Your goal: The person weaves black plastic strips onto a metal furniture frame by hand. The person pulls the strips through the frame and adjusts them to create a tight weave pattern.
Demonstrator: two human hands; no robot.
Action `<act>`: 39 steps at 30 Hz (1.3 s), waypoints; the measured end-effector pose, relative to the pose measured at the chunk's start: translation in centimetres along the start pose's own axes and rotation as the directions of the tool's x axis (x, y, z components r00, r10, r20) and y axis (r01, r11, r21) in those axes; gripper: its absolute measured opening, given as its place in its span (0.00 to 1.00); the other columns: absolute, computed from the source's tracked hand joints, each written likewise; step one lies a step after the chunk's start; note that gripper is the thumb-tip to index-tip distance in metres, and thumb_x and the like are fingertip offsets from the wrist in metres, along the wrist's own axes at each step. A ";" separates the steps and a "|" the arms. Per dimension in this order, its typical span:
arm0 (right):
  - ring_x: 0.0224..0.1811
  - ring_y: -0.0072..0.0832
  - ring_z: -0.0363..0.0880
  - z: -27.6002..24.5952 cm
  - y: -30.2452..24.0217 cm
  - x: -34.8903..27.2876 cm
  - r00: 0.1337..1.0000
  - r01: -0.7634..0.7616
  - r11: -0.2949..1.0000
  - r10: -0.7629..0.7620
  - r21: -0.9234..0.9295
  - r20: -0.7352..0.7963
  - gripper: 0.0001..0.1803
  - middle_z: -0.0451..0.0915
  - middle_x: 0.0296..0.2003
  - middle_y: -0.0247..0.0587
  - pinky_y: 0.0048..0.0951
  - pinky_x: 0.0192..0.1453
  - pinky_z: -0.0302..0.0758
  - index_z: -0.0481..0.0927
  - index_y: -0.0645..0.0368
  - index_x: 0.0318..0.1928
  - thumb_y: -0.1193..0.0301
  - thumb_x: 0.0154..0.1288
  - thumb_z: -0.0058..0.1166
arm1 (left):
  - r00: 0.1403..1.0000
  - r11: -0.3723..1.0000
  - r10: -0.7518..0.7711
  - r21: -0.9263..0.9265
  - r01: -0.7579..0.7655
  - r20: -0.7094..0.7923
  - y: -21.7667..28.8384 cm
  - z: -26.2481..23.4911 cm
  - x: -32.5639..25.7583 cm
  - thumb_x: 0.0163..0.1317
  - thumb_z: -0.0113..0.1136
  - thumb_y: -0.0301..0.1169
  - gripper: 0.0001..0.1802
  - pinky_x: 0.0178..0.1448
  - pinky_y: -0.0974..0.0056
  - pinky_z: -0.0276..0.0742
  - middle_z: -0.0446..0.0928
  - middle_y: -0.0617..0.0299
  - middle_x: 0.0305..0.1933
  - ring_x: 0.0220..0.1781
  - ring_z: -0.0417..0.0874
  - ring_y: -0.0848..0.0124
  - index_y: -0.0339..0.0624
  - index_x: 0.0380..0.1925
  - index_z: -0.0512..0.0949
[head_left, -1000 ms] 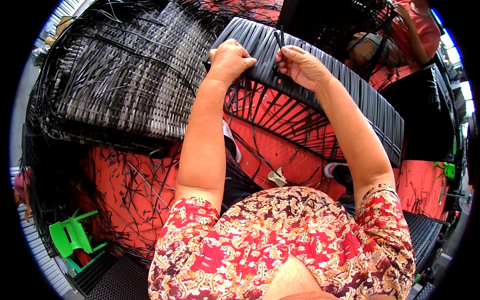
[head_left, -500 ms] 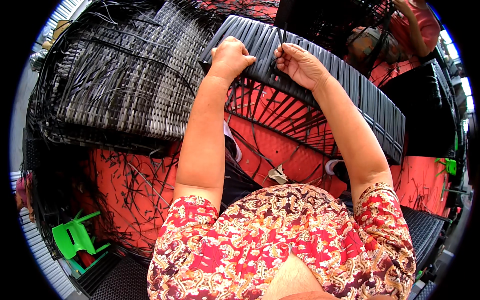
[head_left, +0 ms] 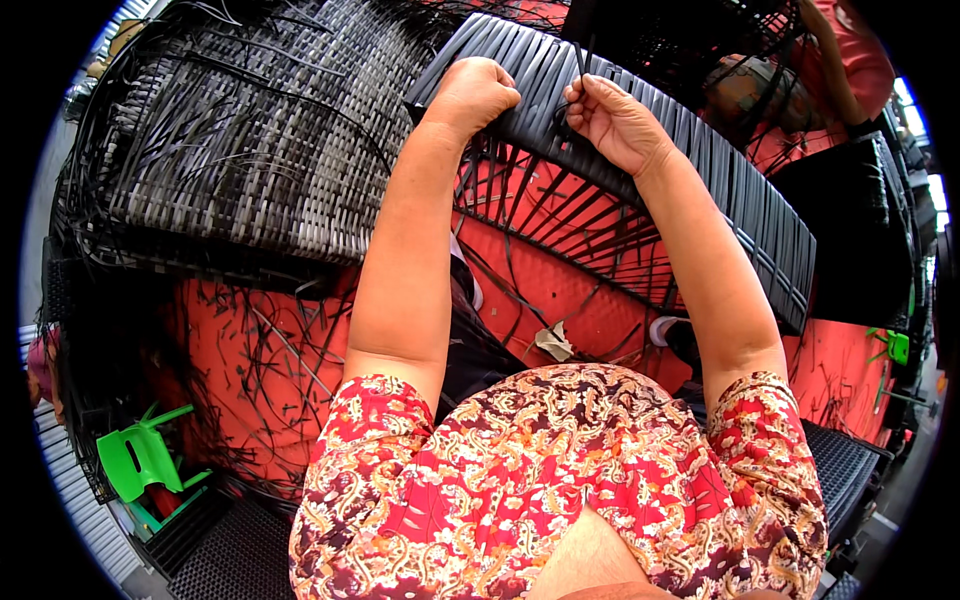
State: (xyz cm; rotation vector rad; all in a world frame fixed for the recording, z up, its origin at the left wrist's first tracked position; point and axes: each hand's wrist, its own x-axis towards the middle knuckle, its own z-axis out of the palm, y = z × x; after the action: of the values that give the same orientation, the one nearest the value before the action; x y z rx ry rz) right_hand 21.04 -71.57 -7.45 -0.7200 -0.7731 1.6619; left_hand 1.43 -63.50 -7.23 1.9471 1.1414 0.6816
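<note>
A long frame wrapped in dark grey plastic strips (head_left: 725,165) slants before me from upper left to lower right. Thin black strips fan out below its near edge. My left hand (head_left: 473,95) is closed in a fist at its left part, knuckles up; what the curled fingers grip is hidden. To its right, my right hand (head_left: 618,125) pinches a thin black strip (head_left: 583,62) between thumb and fingers, just above the wrapped surface. The strip's ends stick up past the fingertips.
A large woven grey-and-black panel (head_left: 270,130) stands at the left. Black strip scraps litter the red floor covering (head_left: 270,380). A green plastic chair (head_left: 140,460) is at the lower left. Another person (head_left: 850,60) sits at the upper right, near a black woven piece (head_left: 845,215).
Both hands have shifted slightly up in the picture, the right one also a little rightward. The right hand keeps its pinch on the strip, and the left stays closed.
</note>
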 end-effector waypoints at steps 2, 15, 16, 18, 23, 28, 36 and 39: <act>0.32 0.20 0.73 -0.1 0.0 0.0 1.000 -0.003 1.000 0.003 0.001 0.003 0.08 0.76 0.31 0.33 0.22 0.40 0.72 0.76 0.59 0.34 0.67 0.63 0.50 | 0.998 0.998 -0.012 -0.061 0.015 0.055 1.2 -0.3 -0.5 0.45 0.63 0.28 0.07 0.31 0.72 0.70 0.76 0.65 0.22 0.25 0.74 0.78 0.35 0.23 0.78; 0.32 0.20 0.73 0.1 0.0 0.3 1.000 -0.010 1.000 0.010 0.014 0.013 0.08 0.76 0.31 0.33 0.22 0.40 0.73 0.76 0.59 0.34 0.68 0.63 0.50 | 0.982 0.985 -0.164 0.064 0.158 0.090 1.8 -0.9 0.1 0.46 0.67 0.34 0.12 0.17 0.70 0.65 0.73 0.64 0.16 0.12 0.69 0.77 0.36 0.24 0.78; 0.32 0.20 0.73 0.1 -0.1 0.3 1.000 -0.011 1.000 0.011 0.015 0.021 0.08 0.76 0.31 0.33 0.22 0.40 0.73 0.76 0.59 0.34 0.68 0.63 0.50 | 0.988 0.987 -0.111 0.126 0.097 0.109 1.1 -0.6 0.6 0.45 0.67 0.33 0.12 0.17 0.69 0.65 0.72 0.63 0.15 0.12 0.69 0.76 0.36 0.23 0.77; 0.32 0.20 0.73 0.2 0.0 0.3 1.000 -0.016 1.000 0.015 0.022 0.018 0.08 0.76 0.31 0.33 0.22 0.40 0.73 0.76 0.59 0.34 0.68 0.63 0.50 | 0.987 0.981 -0.112 0.169 0.092 0.114 1.1 -0.6 1.0 0.45 0.65 0.32 0.10 0.18 0.70 0.65 0.72 0.62 0.15 0.12 0.70 0.75 0.36 0.23 0.77; 0.32 0.20 0.73 0.5 -0.1 0.0 1.000 -0.013 0.999 0.012 0.034 0.015 0.08 0.76 0.31 0.33 0.22 0.40 0.73 0.76 0.60 0.34 0.68 0.63 0.50 | 0.981 0.977 -0.136 0.184 0.110 0.139 1.9 -1.0 0.9 0.44 0.63 0.30 0.09 0.18 0.70 0.66 0.74 0.61 0.15 0.13 0.74 0.74 0.36 0.21 0.76; 0.32 0.21 0.73 0.5 -0.1 -0.1 1.000 -0.006 1.000 0.006 0.028 0.002 0.07 0.76 0.31 0.34 0.22 0.40 0.73 0.76 0.59 0.34 0.68 0.63 0.50 | 0.972 0.989 -0.143 0.070 0.132 0.188 2.7 -1.5 0.1 0.46 0.63 0.30 0.09 0.18 0.70 0.67 0.75 0.61 0.16 0.13 0.76 0.75 0.35 0.23 0.76; 0.32 0.19 0.72 0.6 -0.1 0.0 1.000 0.001 1.000 -0.001 0.004 0.013 0.09 0.75 0.32 0.33 0.21 0.41 0.72 0.75 0.59 0.34 0.66 0.63 0.51 | 0.982 0.983 -0.168 -0.056 0.173 0.087 2.6 -0.3 0.2 0.46 0.65 0.29 0.11 0.18 0.70 0.69 0.77 0.61 0.21 0.12 0.74 0.75 0.35 0.29 0.78; 0.32 0.19 0.72 0.8 -0.1 -0.1 1.000 -0.006 1.000 0.005 0.015 0.025 0.09 0.75 0.31 0.33 0.21 0.40 0.72 0.75 0.59 0.34 0.67 0.62 0.51 | 0.994 0.981 -0.105 0.164 0.108 -0.026 1.6 0.8 1.4 0.42 0.64 0.30 0.13 0.31 0.65 0.77 0.79 0.50 0.27 0.19 0.81 0.68 0.34 0.28 0.79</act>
State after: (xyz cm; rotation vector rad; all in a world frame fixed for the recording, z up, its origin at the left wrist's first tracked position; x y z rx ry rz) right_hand 20.51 -71.71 -6.86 -0.6924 -0.7764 1.6828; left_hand 3.41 -63.00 -6.27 2.0034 1.3399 0.5633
